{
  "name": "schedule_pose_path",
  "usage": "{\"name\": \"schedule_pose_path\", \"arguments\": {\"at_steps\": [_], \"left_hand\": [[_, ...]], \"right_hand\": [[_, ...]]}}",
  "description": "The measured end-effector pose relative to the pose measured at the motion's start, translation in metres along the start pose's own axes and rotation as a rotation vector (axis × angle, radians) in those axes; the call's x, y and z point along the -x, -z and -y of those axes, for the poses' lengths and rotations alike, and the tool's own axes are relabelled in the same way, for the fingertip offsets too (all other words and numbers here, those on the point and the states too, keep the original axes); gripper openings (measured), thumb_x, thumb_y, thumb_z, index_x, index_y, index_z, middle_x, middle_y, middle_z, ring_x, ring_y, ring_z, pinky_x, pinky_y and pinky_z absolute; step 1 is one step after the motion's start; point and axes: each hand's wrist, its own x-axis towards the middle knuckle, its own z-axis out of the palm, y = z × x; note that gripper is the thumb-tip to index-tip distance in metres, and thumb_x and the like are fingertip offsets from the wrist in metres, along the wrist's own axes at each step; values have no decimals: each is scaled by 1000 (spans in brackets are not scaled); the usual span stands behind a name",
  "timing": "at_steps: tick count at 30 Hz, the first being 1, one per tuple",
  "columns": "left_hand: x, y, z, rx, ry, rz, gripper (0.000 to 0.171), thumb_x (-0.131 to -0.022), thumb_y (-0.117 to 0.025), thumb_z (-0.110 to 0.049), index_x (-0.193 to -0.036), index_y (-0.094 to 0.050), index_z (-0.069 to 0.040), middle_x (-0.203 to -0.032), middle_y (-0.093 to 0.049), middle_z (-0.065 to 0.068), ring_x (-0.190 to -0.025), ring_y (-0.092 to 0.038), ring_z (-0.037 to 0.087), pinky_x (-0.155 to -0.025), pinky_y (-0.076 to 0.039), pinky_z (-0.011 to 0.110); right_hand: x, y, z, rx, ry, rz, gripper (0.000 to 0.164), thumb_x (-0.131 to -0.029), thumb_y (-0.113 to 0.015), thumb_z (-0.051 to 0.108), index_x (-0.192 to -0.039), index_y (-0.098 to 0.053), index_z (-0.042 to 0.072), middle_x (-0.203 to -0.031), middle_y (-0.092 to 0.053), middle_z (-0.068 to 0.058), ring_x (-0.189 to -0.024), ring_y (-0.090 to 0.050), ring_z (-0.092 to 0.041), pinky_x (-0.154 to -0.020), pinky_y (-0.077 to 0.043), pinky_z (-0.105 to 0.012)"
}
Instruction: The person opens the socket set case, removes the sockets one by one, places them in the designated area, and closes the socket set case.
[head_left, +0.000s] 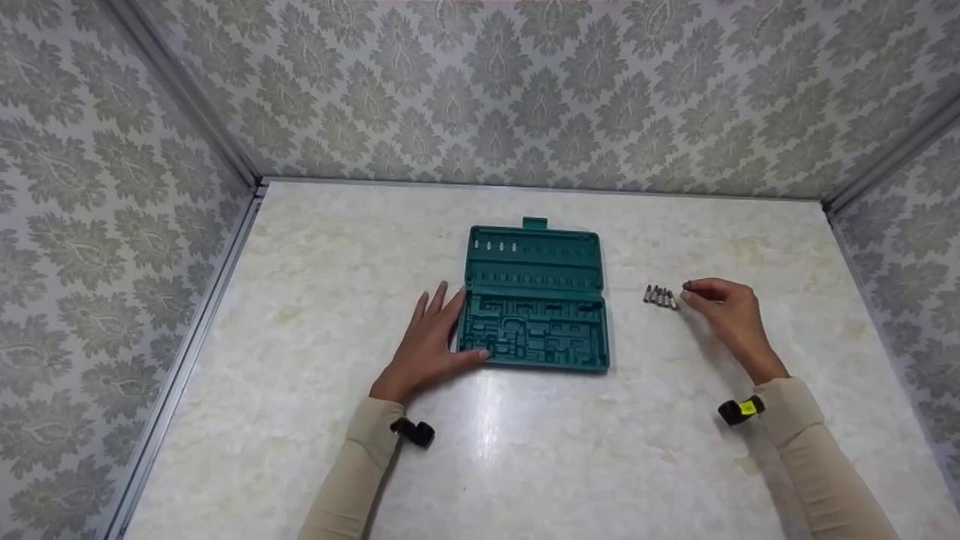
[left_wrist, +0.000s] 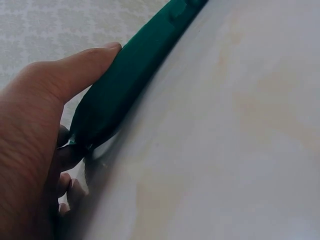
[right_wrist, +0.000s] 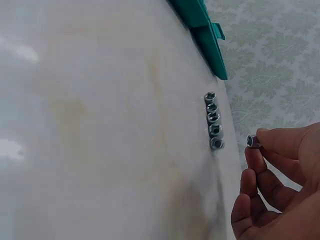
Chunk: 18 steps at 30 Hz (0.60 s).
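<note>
A green plastic socket-set case (head_left: pixel 532 330) lies unfolded on the table, its lid half toward the back. My left hand (head_left: pixel 431 349) rests at its front left corner, thumb over the front rim and the other fingers extended along the left side. In the left wrist view the thumb (left_wrist: pixel 92 62) touches the case's edge. My right hand (head_left: pixel 727 311) pinches a small metal socket (right_wrist: pixel 253 141) between thumb and index finger. Just left of that hand, several similar sockets (head_left: pixel 660 297) lie side by side in a row; their ring-shaped ends face the right wrist camera.
Small silver pieces (head_left: pixel 502 245) sit in the left part of the lid's back row. Moulded recesses fill the front half of the case. The marbled table (head_left: pixel 300 300) meets patterned wall panels (head_left: pixel 540 97) at the back and both sides.
</note>
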Motion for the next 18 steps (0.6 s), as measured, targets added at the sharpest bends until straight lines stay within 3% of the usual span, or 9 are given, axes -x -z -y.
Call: {"name": "schedule_pose_path", "arguments": {"at_steps": [5,11,18], "left_hand": [[1,1,-1,-10,9,11,124,-87,-71,-83,-179,-15,-23,-185,-8,8,-172,2,24,-138,3,47],[0,0,1,-10,7,9,124,-87,-72,-83,-179,-16,-22,-185,-8,7,-172,2,23,-138,3,47],[0,0,1,-2,13,4,125,-86,-71,-85,-179,-17,-22,-185,-8,7,-172,2,23,-138,3,47]], "right_hand": [[8,-3,-13,32,6,-31,36,-106,-77,25,-130,-79,-1,-125,-78,-22,-93,-65,1,-76,-52,-12],[10,-12,-16,61,11,-95,30,-103,-81,27,-119,-82,2,-111,-79,-18,-87,-66,-7,-72,-50,-15],[8,-20,-14,52,-46,-142,28,-103,-81,25,-119,-83,2,-114,-79,-16,-88,-65,-10,-70,-51,-15]]}}
